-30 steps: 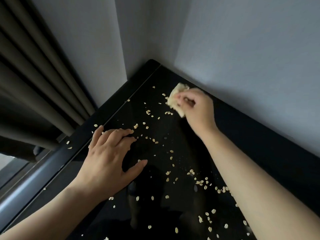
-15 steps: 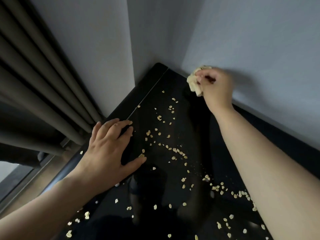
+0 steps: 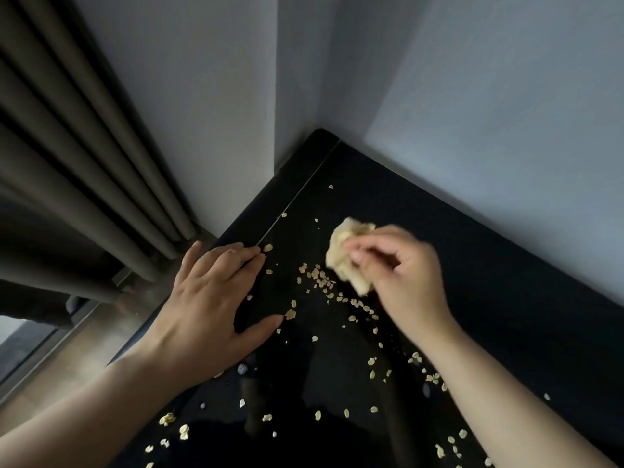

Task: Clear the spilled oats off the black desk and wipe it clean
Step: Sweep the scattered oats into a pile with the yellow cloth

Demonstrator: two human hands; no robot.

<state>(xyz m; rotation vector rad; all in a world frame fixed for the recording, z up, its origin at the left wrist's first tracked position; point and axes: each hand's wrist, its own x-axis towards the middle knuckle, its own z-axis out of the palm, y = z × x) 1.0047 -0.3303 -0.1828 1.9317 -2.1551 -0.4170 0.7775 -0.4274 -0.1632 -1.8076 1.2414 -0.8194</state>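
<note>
Nearest: loose oats (image 3: 319, 276) scattered over the near part of the black desk (image 3: 472, 298), singly and in small clumps, with both bare forearms reaching in over them.

Left hand (image 3: 209, 298) – palm down on the desk's left edge, fingers straight and lying close together, thumb splayed out to the right. One flake sits just beside the thumb tip.

Past the thumb the oats thicken into a band. Its long axis runs on a diagonal, from the near right by the right forearm up to the far left, ending just beside the cloth.

Right hand (image 3: 405, 275) – slightly blurred, fingers curled, thumb and fingertips pinching a crumpled pale cloth (image 3: 344, 261). The wad is longer than wide; its long axis runs near to far, the upper end toward the desk's far corner and the lower end down at the desk beside the thick end of the band. Whether it touches the surface I cannot tell.

Beyond it, a few stray flakes toward the corner. Then the grey wall (image 3: 506, 96), and to the left a pleated dark curtain (image 3: 67, 163) hanging down to the floor (image 3: 84, 339).
</note>
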